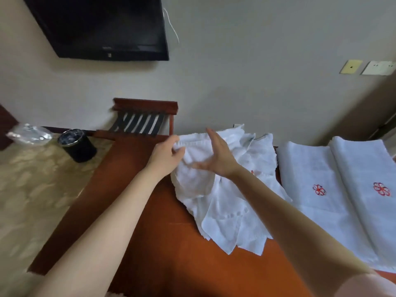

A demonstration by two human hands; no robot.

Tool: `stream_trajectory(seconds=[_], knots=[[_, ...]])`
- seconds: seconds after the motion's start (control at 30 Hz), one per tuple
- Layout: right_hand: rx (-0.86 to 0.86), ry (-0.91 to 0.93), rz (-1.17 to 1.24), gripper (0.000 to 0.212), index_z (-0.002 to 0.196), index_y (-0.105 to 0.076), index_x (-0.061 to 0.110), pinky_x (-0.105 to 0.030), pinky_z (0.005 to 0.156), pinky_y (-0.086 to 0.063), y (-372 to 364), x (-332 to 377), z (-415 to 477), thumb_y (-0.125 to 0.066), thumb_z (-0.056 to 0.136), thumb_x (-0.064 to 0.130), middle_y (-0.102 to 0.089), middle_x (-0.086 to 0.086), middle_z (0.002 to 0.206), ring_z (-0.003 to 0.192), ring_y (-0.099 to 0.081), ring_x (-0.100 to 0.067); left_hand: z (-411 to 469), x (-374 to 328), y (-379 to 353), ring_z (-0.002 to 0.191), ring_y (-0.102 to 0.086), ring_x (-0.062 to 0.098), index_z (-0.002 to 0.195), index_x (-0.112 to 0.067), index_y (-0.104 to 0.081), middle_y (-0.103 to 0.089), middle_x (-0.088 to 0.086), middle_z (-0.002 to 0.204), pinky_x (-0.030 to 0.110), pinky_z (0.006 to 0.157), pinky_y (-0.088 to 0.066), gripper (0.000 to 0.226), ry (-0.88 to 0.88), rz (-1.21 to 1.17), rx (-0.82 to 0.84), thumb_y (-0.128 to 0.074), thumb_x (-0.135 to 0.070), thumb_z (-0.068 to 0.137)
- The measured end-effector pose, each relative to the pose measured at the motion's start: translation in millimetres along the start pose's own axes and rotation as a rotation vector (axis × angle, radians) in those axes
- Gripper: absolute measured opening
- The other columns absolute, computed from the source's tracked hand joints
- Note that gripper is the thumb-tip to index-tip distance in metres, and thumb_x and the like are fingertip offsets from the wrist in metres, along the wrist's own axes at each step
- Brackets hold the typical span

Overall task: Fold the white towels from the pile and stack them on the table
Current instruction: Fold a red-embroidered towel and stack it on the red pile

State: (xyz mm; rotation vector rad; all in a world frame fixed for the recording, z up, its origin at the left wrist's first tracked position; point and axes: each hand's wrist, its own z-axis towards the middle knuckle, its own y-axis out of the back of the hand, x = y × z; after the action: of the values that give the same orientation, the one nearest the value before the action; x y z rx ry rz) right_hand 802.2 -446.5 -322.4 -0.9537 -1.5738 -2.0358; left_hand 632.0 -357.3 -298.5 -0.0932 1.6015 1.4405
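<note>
A crumpled pile of white towels [227,202] lies on the reddish-brown table [150,232], reaching back to the wall. My left hand [166,154] pinches the hemmed edge of the top towel at the pile's far left. My right hand [218,156] hovers just above the pile with straight, spread fingers and holds nothing. To the right lie two flat folded white towels, one [310,174] beside the pile and another [364,168] further right, each with a red flower emblem.
A wooden luggage rack [143,118] stands against the wall beyond the table's far left corner. A black waste bin [77,145] and a clear plastic bag [30,133] sit on the patterned carpet at left. A dark television [100,26] hangs on the wall.
</note>
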Motion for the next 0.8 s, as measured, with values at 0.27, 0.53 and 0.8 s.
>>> stream_trajectory(seconds=[0.27, 0.53, 0.8], knots=[[0.019, -0.106, 0.099, 0.041, 0.101, -0.063, 0.027, -0.025, 0.075, -0.052, -26, 85, 57, -0.084, 0.068, 0.04, -0.068, 0.007, 0.095, 0.094, -0.065, -0.017, -1, 26, 98, 0.061, -0.042, -0.002, 0.073, -0.029, -0.04, -0.045, -0.011, 0.07, 0.018, 0.059, -0.034, 0.028, -0.15, -0.161, -0.165, -0.053, -0.013, 0.091], [-0.182, -0.04, 0.116, 0.027, 0.081, -0.055, 0.039, -0.008, 0.06, -0.042, -90, 174, 77, -0.079, 0.076, 0.028, -0.062, 0.021, 0.079, 0.077, -0.061, 0.0, 14, 125, 158, 0.119, -0.048, 0.002, 0.139, -0.02, -0.034, -0.051, -0.006, 0.129, 0.019, 0.095, -0.041, 0.055, -0.114, -0.482, -0.148, -0.059, -0.034, 0.092], [-0.247, -0.032, 0.332, 0.012, 0.089, -0.064, 0.012, -0.021, 0.068, -0.05, -128, 226, 107, -0.068, 0.088, 0.023, -0.067, 0.003, 0.08, 0.077, -0.064, -0.014, 27, 160, 175, 0.122, -0.045, 0.007, 0.135, -0.03, -0.042, -0.051, -0.014, 0.13, 0.021, 0.097, -0.034, 0.059, 0.078, -0.657, -0.02, -0.039, -0.063, 0.087]])
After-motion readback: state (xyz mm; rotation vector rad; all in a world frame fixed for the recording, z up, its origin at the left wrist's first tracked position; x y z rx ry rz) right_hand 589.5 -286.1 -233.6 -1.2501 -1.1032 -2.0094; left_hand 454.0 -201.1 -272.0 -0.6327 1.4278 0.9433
